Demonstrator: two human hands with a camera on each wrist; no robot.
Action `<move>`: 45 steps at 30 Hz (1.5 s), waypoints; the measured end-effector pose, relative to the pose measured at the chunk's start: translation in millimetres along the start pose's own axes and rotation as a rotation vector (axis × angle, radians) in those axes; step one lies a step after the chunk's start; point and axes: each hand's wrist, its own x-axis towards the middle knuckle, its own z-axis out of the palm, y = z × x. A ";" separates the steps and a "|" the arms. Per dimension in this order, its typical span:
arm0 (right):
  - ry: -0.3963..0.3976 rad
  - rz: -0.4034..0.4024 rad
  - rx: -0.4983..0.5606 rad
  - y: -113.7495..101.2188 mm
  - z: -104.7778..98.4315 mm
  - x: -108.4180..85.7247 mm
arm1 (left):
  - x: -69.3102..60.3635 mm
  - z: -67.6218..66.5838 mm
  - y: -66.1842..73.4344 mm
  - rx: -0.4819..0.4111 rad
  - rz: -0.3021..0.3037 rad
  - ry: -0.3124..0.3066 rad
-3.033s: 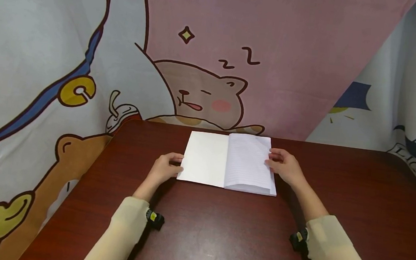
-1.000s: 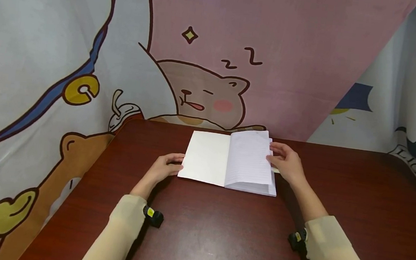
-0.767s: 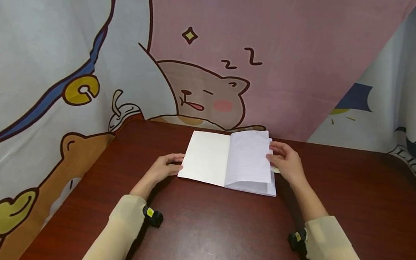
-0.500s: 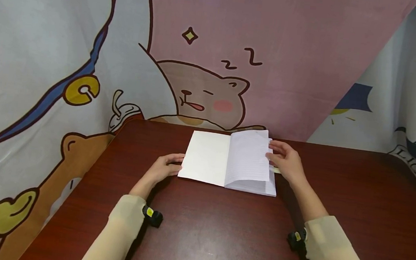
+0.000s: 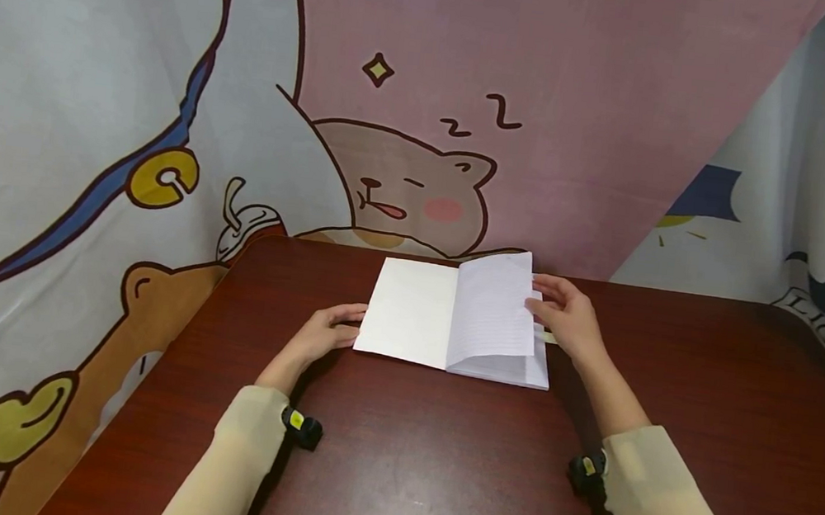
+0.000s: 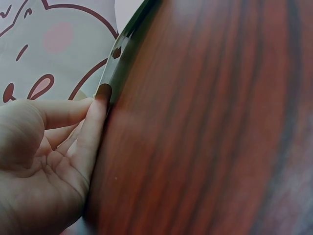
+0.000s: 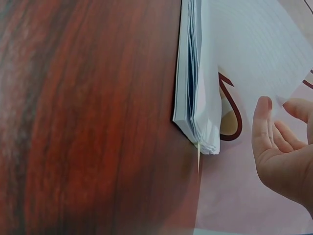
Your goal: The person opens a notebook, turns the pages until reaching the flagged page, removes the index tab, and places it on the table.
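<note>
Presently, head view: notebook [image 5: 452, 319] open on brown table [image 5: 394, 446], between both hands. Left hand [image 5: 319, 334] pinches its left edge; right hand [image 5: 576, 323] pinches the raised lined page [image 5: 493, 307]. Left wrist view: same pinch, fingertips [image 6: 100, 95] at the edge. Right wrist view: page between fingertips; pale strip [image 7: 198, 161] protrudes from notebook.

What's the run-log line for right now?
left hand pinches notebook at left edge | right hand pinches lined page, raised | notebook open on table
</note>
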 end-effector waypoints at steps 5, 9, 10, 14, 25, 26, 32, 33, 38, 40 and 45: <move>0.002 -0.010 0.000 -4.0 0.5 -0.4 | -0.7 0.3 1.8 0.002 -0.005 -0.002; 0.005 -0.017 -0.001 -6.3 1.2 -0.4 | -0.8 0.6 3.0 0.002 -0.007 0.001; 0.007 -0.017 0.002 -6.7 1.6 -0.2 | -0.7 0.7 3.3 -0.001 -0.008 0.001; 0.006 -0.022 0.014 -7.7 3.6 1.4 | -0.8 0.8 4.3 -0.008 -0.007 0.000; -0.028 -0.037 0.097 -15.6 7.0 0.7 | -1.8 1.1 3.5 0.004 0.002 0.007; -0.034 -0.039 0.104 -15.9 7.4 0.9 | -1.9 1.1 3.2 0.003 0.004 0.006; -0.041 -0.041 0.142 -18.2 11.3 2.0 | -2.5 1.0 1.8 0.001 0.004 0.008; -0.039 -0.040 0.148 -18.7 12.2 2.0 | -2.6 0.9 1.7 0.001 0.003 0.008; -0.040 -0.044 0.160 -17.1 16.5 4.0 | -2.6 0.5 1.3 0.001 -0.004 0.010; -0.044 -0.051 0.168 -16.3 17.6 4.7 | -2.4 0.3 1.1 -0.001 -0.005 0.009; -0.051 -0.068 0.188 -16.6 19.7 5.3 | -2.3 -0.1 0.7 -0.002 -0.003 0.006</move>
